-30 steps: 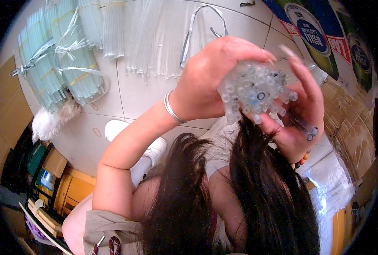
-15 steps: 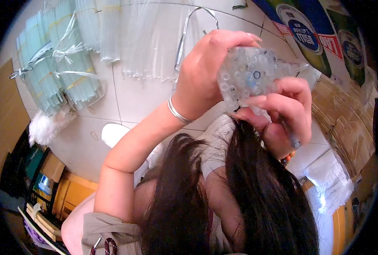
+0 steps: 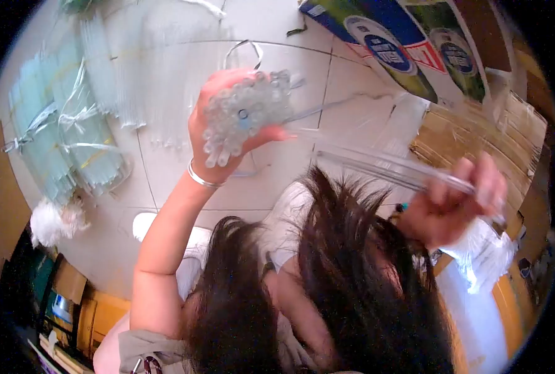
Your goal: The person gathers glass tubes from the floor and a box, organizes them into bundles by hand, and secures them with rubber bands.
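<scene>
My left hand [image 3: 199, 121] is wrapped round a thick bundle of clear plastic tubes [image 3: 246, 115], whose open ends face me. One end in the bundle shows a dark ring with a bluish patch beside it. Off to the right, my right hand [image 3: 455, 202] grips a few long clear tubes [image 3: 377, 168] that point left towards the bundle, apart from it. Motion blurs the right fingers and hides the exact number of tubes. Long dark hair covers part of my right forearm.
Tied bundles of pale tubes [image 3: 59, 131] and loose clear tubes [image 3: 165, 93] lie on the tiled floor at left. A fluffy white object [image 3: 56, 221] is below them. A printed beer carton [image 3: 408, 47] and flattened cardboard [image 3: 483, 140] are at right.
My right hand has drawn away from the bundle to the lower right, with a few tubes now in it. My left hand has shifted left, still holding the bundle.
</scene>
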